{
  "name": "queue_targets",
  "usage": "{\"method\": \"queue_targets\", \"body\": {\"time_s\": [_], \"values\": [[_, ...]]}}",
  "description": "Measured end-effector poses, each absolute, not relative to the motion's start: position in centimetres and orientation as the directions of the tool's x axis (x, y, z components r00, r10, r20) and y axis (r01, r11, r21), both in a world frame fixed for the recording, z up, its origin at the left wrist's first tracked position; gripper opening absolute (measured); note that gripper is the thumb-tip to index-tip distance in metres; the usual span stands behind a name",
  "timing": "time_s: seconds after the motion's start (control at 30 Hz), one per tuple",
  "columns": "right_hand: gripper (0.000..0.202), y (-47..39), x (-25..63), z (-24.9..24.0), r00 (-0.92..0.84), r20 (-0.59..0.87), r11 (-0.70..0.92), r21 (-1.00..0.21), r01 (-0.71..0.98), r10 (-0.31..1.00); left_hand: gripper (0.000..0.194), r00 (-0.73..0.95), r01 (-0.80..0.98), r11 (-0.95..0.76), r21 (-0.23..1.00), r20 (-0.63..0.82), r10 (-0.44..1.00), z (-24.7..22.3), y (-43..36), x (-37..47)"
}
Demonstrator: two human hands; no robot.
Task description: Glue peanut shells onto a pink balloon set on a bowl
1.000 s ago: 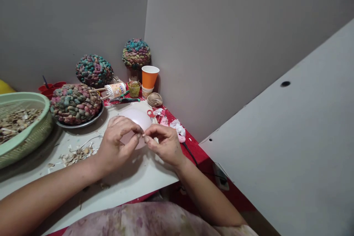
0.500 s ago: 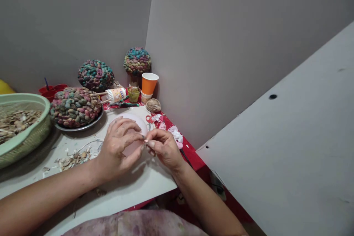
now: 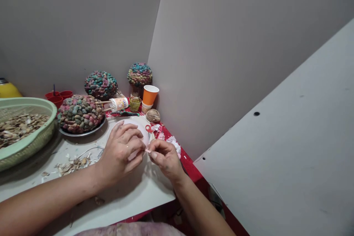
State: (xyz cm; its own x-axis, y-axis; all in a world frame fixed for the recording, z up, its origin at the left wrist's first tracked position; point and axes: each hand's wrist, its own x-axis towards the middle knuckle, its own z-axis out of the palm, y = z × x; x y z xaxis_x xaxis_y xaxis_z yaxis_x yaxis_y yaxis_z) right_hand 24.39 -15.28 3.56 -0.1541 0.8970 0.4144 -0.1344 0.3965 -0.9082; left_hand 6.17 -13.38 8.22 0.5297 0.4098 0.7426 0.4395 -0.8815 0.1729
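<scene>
A pale pink balloon rests on the white board, partly hidden behind my left hand. That hand's thumb and index finger pinch the balloon's narrow neck, while its other fingers curve over the round side. From the right, my right hand grips the end of the neck between thumb and forefinger. A short pink strip of it shows stretched between the two hands. Just beyond my right hand lie red-handled scissors, partly covered.
A green basket of dry shells or chips stands left. Beside it, a knobbly coloured ball sits on a metal dish. Behind are an orange cup, a twine ball and pliers. Grey panels close off the back and right.
My left thumb and index finger have come together on the balloon's neck, and more of the pink strip shows between my hands. The view has tilted slightly upward.
</scene>
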Motion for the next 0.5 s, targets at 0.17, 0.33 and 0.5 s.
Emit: {"method": "queue_targets", "body": {"time_s": [0.17, 0.33, 0.5], "values": [[0.016, -15.5, 24.0, 3.7, -0.132, 0.357, 0.364, -0.931, 0.038, 0.925, 0.011, 0.511, 0.407, -0.895, 0.186, 0.766, 0.391, 7.5, -12.7, 6.3], [0.009, -16.3, 23.8, 4.0, -0.080, 0.387, 0.395, -0.886, 0.242, 0.919, 0.011, 0.508, 0.430, -0.887, 0.169, 0.766, 0.393, 6.6, -12.2, 6.5], [0.016, -16.1, 23.7, 3.8, 0.004, 0.365, 0.353, -0.904, 0.239, 0.931, 0.012, 0.527, 0.447, -0.889, 0.097, 0.775, 0.350, 6.3, -12.4, 6.7]]}}
